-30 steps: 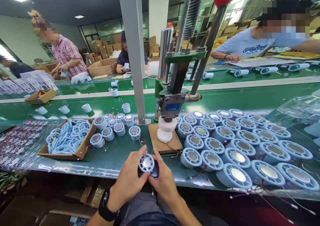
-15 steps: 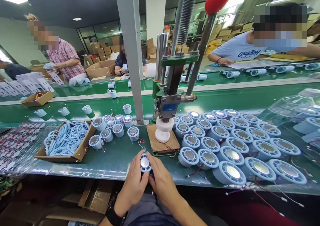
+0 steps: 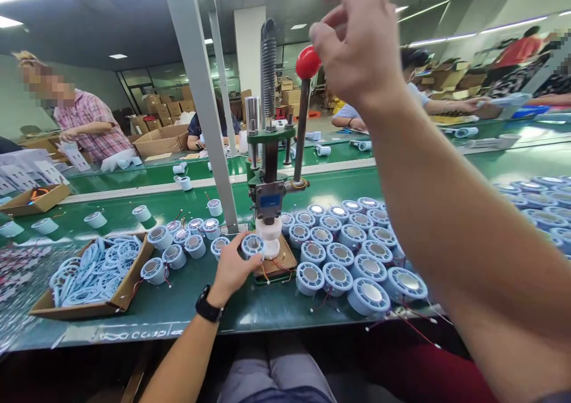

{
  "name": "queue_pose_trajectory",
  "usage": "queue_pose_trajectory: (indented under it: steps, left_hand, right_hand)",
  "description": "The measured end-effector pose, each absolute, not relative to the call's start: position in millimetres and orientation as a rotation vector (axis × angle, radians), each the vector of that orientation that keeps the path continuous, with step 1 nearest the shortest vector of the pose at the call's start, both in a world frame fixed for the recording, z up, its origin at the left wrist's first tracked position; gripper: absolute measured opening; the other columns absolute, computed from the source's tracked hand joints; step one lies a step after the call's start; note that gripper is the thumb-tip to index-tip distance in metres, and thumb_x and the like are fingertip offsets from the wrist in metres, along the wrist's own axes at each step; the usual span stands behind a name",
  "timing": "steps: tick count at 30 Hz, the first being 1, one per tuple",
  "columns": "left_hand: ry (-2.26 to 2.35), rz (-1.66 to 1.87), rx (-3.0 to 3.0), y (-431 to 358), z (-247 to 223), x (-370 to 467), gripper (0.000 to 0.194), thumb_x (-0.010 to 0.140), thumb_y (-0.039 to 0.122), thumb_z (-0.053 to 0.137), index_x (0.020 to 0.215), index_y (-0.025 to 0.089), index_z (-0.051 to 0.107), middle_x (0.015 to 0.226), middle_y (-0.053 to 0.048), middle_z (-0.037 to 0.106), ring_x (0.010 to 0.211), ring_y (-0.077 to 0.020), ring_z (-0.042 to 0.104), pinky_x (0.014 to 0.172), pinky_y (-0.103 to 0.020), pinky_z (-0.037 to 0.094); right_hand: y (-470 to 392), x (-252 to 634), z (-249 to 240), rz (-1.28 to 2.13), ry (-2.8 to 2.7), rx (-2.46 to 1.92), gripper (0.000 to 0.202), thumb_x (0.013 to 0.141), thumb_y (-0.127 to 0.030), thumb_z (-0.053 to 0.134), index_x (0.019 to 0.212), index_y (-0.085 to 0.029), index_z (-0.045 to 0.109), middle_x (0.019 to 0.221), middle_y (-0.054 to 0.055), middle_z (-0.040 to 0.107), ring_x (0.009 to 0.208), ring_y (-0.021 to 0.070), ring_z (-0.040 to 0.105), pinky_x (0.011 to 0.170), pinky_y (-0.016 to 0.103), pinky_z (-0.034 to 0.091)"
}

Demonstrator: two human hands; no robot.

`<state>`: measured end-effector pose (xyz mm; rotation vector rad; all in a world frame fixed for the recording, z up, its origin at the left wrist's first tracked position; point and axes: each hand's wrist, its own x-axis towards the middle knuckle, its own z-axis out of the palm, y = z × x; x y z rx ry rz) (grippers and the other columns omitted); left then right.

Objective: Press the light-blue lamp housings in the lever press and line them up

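My left hand (image 3: 234, 266) holds a light-blue round part (image 3: 253, 245) with a ringed top between thumb and fingers, just left of the white die (image 3: 271, 248) of a green hand press (image 3: 270, 204). Raised high, my right hand (image 3: 357, 37) has its fingers apart and slightly curled beside the red knob (image 3: 308, 62) on the press lever. Whether it touches the knob is unclear. Rows of similar blue parts (image 3: 339, 254) with silver discs and thin wires stand right of the press.
At the left, a cardboard box (image 3: 134, 275) holds blue rings, with several blue parts beside it. A grey post (image 3: 200, 106) rises behind. People work across the green conveyor (image 3: 169, 204). My right forearm covers part of the right side.
My hands have parted: the left moved the blue part up to the press die, and the right rose to the lever knob. The view has shifted right.
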<state>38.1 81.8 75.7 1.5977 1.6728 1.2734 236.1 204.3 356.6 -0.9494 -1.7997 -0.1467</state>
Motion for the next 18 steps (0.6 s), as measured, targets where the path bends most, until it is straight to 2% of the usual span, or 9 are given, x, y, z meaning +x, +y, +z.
queue_pose_trajectory:
  steps: [2,3,4,6,8,12,14,15,18]
  left_hand:
    - [1.591,1.299,1.570,104.5,75.9,42.4,0.052,0.068,0.024,0.071,0.118,0.013,0.063,0.112,-0.011,0.072,0.099,-0.0260,0.067,0.092,-0.039,0.052]
    - [1.529,1.305,1.552,113.3,74.4,44.2,0.053,0.069,0.024,0.072,0.119,0.012,0.062,0.115,-0.012,0.071,0.101,-0.0264,0.066,0.093,-0.039,0.052]
    - [1.455,1.305,1.535,120.1,72.3,45.7,0.054,0.069,0.023,0.072,0.121,0.012,0.061,0.118,-0.012,0.070,0.104,-0.0266,0.066,0.095,-0.039,0.051]
    - [1.305,1.293,1.514,128.7,68.5,47.5,0.053,0.070,0.023,0.073,0.121,0.012,0.061,0.122,-0.012,0.069,0.110,-0.0265,0.065,0.099,-0.039,0.050]
    - [1.201,1.278,1.506,132.4,66.1,47.7,0.053,0.071,0.024,0.075,0.121,0.013,0.061,0.124,-0.012,0.068,0.115,-0.0268,0.063,0.103,-0.040,0.047]
    - [1.176,1.241,1.492,133.3,63.1,46.3,0.055,0.071,0.029,0.078,0.121,0.013,0.061,0.125,-0.011,0.068,0.114,-0.0270,0.063,0.104,-0.041,0.046]
    - [1.187,1.230,1.489,132.6,59.9,45.9,0.054,0.072,0.031,0.077,0.120,0.013,0.061,0.123,-0.012,0.069,0.112,-0.0269,0.064,0.103,-0.042,0.046]
    - [1.186,1.230,1.488,132.1,57.6,45.7,0.054,0.073,0.032,0.076,0.120,0.013,0.061,0.123,-0.012,0.068,0.112,-0.0270,0.064,0.103,-0.042,0.047]
    - [1.167,1.262,1.503,129.3,48.9,46.0,0.062,0.074,0.031,0.076,0.129,0.014,0.055,0.129,-0.013,0.065,0.118,-0.0280,0.061,0.104,-0.042,0.046]
  right_hand:
    - [227.5,223.0,367.0,0.152,-1.870,-0.917,0.086,0.078,-0.035,-0.009,0.111,0.026,0.042,0.115,0.015,0.058,0.096,0.0032,0.061,0.073,0.021,0.040]
    - [234.8,218.0,365.2,0.287,-1.891,-0.881,0.090,0.069,-0.030,-0.020,0.100,0.029,0.041,0.109,0.016,0.058,0.085,-0.0001,0.062,0.065,0.020,0.038]
    - [239.3,214.3,360.9,0.383,-1.893,-0.843,0.091,0.062,-0.027,-0.026,0.091,0.029,0.040,0.104,0.016,0.059,0.076,-0.0026,0.060,0.060,0.019,0.036]
    - [242.1,210.8,350.5,0.448,-1.873,-0.795,0.089,0.057,-0.025,-0.028,0.080,0.026,0.041,0.099,0.016,0.059,0.066,-0.0052,0.058,0.056,0.017,0.033]
    - [239.9,209.8,344.5,0.432,-1.879,-0.797,0.090,0.057,-0.026,-0.028,0.080,0.026,0.042,0.102,0.018,0.058,0.064,-0.0057,0.057,0.054,0.015,0.032]
    - [228.2,210.0,352.8,0.332,-1.917,-0.830,0.098,0.054,-0.024,-0.031,0.100,0.028,0.039,0.108,0.017,0.057,0.067,-0.0066,0.057,0.055,0.013,0.030]
    - [215.8,216.9,359.8,0.283,-1.895,-0.843,0.099,0.057,-0.025,-0.030,0.107,0.026,0.038,0.108,0.014,0.058,0.070,-0.0061,0.059,0.057,0.013,0.031]
    - [206.9,223.5,360.0,0.272,-1.876,-0.834,0.097,0.062,-0.026,-0.028,0.111,0.025,0.039,0.107,0.012,0.060,0.074,-0.0053,0.061,0.059,0.012,0.032]
    - [168.8,252.5,328.6,0.192,-1.782,-0.689,0.073,0.091,-0.031,-0.002,0.117,0.012,0.051,0.107,0.009,0.065,0.086,-0.0003,0.065,0.070,0.012,0.041]
